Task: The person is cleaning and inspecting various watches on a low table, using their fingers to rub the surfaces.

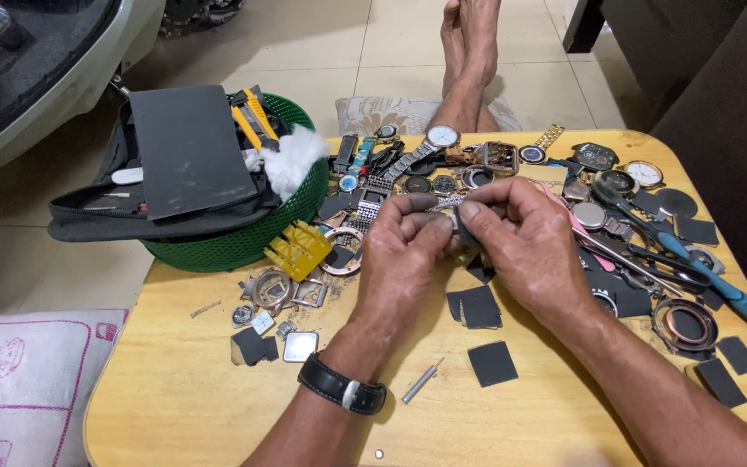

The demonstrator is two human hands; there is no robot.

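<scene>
Wooden table: both hands pinch small dark square.

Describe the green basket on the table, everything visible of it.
The round green plastic mesh basket sits upright at the wooden table's far left corner. A black zippered pouch with a dark grey sheet, white cotton wadding and a yellow-strapped watch fill it, hiding most of its rim. A yellow plastic tool touches its front wall.
</scene>
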